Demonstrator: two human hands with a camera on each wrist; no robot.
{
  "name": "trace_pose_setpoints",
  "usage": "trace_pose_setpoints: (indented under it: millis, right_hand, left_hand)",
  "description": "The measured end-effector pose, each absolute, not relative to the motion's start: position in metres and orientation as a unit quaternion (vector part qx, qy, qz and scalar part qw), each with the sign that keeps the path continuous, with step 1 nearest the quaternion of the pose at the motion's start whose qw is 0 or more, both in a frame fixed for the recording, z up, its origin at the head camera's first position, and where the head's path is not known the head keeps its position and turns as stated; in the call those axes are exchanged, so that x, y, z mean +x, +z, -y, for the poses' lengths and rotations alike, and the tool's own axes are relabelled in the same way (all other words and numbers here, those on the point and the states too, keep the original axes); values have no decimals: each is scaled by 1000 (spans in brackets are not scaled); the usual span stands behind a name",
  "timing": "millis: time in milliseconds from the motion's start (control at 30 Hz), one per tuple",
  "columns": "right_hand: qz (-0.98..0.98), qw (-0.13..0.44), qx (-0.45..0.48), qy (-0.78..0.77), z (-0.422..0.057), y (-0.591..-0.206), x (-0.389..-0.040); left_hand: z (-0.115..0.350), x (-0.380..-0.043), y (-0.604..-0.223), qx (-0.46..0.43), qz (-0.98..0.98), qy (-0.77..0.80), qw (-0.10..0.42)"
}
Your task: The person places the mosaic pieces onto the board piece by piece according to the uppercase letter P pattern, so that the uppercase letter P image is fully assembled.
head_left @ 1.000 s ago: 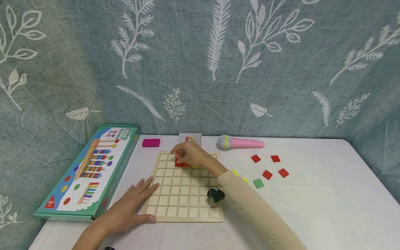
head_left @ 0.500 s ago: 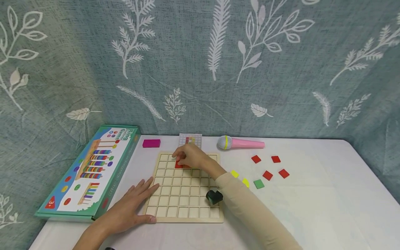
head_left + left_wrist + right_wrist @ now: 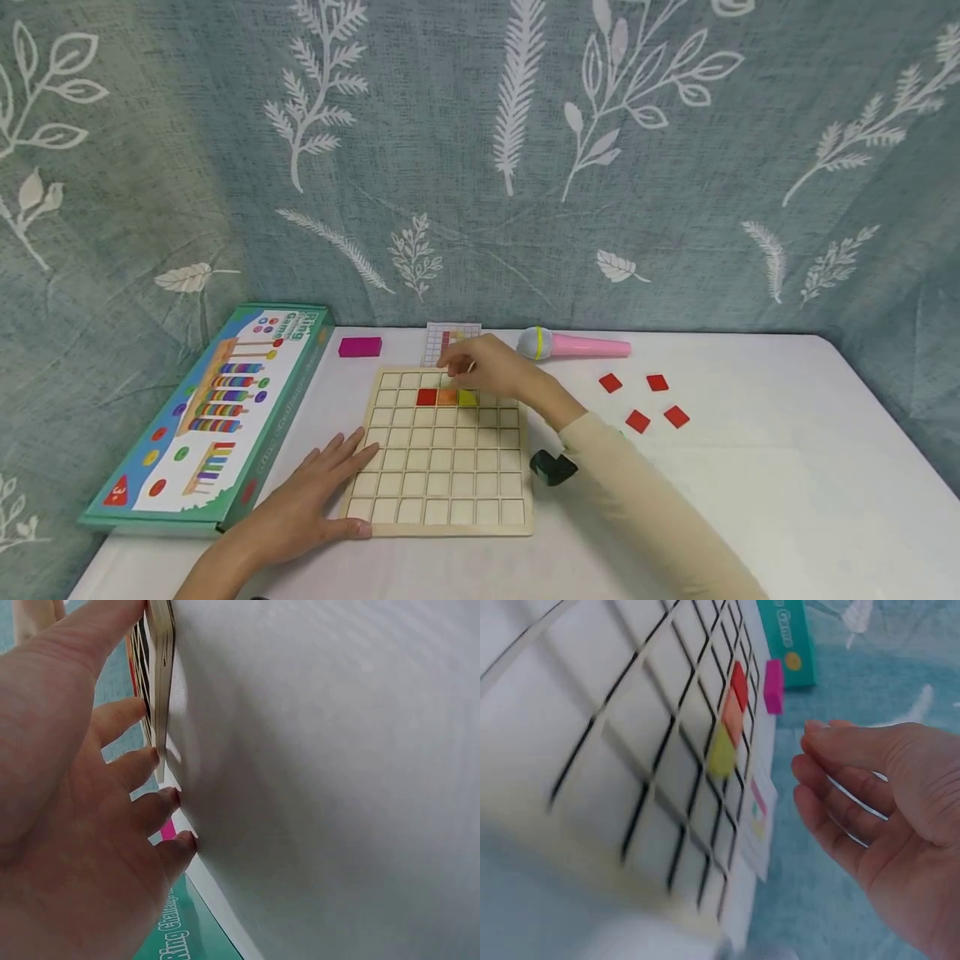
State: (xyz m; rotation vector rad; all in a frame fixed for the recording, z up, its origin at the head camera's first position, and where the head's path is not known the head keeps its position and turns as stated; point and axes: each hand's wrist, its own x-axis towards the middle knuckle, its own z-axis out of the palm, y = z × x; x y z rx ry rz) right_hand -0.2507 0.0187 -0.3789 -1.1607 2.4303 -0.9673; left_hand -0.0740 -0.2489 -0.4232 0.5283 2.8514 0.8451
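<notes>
A wooden grid board (image 3: 450,530) lies on the table, its cells outlined by thin raised strips. In its second row from the back sit a red tile (image 3: 427,397), an orange tile (image 3: 447,397) and a yellow tile (image 3: 467,398), side by side. My left hand (image 3: 307,496) rests spread at the board's left edge, thumb at the near corner. My right hand (image 3: 495,367) hovers over the back of the board, just above the yellow tile. In the right wrist view, nothing shows between its loosely bent fingers (image 3: 832,799) and thumb.
Several loose red tiles (image 3: 637,421) lie right of the board. A printed grid card (image 3: 435,337), a magenta block (image 3: 360,347) and a pink toy microphone (image 3: 588,346) are along the back. A large game box (image 3: 217,400) stands at left. The right sleeve covers some table.
My right hand has let go of the red tile, which now lies in its cell, and moved right and up. The orange and yellow tiles are uncovered. My left hand stays put.
</notes>
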Motion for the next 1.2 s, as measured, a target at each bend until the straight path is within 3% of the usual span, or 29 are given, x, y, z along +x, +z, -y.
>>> trace_pose_setpoints:
  millis: [733,1000,1200]
  right_hand:
    - [-895,60,-341,-281,-180,-387,-247]
    - [-917,84,-276,-275,-208,-400,-244]
    - [-917,75,-278,-275,-211,-406,-244]
  left_hand:
    - [249,-75,-423,179,-942,277,58]
    - [249,-75,-424,176,-943,277,63]
    - [250,-75,-423,171,-942,282,68]
